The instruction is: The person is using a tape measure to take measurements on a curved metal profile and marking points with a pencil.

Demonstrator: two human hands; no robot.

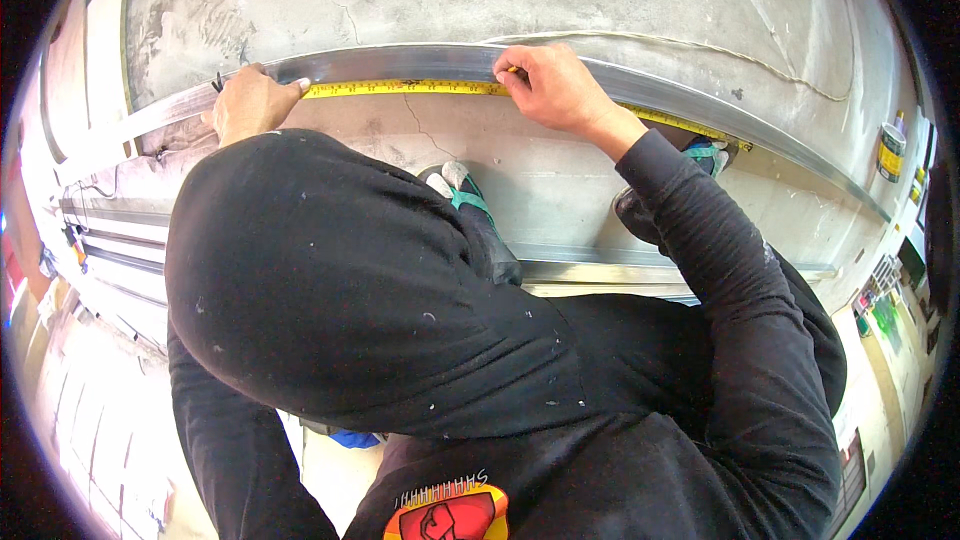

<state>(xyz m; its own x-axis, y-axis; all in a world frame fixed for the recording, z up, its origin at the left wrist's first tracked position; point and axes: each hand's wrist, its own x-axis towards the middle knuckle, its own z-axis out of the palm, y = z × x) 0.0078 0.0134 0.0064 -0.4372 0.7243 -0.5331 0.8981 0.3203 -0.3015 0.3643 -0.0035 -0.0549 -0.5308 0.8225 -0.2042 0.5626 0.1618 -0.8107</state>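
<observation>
A long silver metal channel spans the scene from left to right, held in front of me. Along its near edge runs the yellow blade of a tape measure, reaching far to the right past my right wrist. My left hand is closed round the channel, its thumb pressing beside the tape's left end. Over the channel's middle, my right hand is closed in a pinch at the tape's edge. A thin yellow pencil-like stick shows between its fingertips; most of it is hidden.
Below the channel is a cracked concrete floor. My strapped sandals stand on it, with more metal channels behind them. A pale cord lies beyond, and a yellow-labelled tub stands at far right.
</observation>
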